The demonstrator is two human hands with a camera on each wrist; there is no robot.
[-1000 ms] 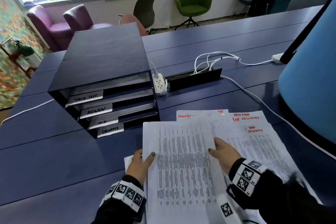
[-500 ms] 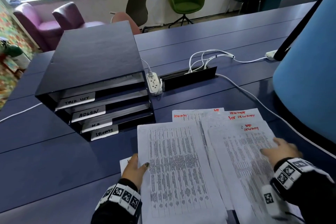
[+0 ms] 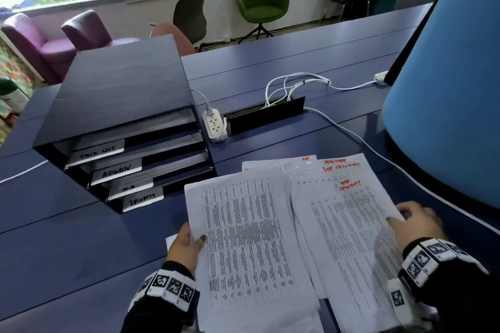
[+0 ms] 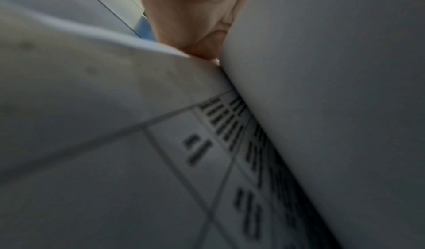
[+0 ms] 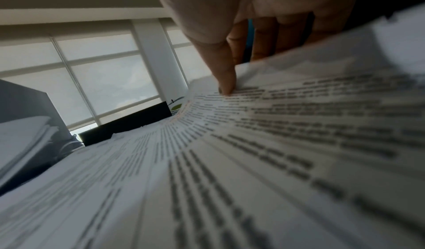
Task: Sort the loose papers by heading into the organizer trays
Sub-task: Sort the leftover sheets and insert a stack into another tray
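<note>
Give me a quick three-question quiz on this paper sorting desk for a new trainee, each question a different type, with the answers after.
1. True or false: the left hand grips the edge of the paper stack.
2. Multiple choice: the bottom tray of the organizer is labelled A) Admin, B) Security, C) Task list.
3. Fill in: the handwritten headings on the sheets under the right hand are in ___ ink.

Key:
1. True; its thumb lies on top.
2. B.
3. Red.
</note>
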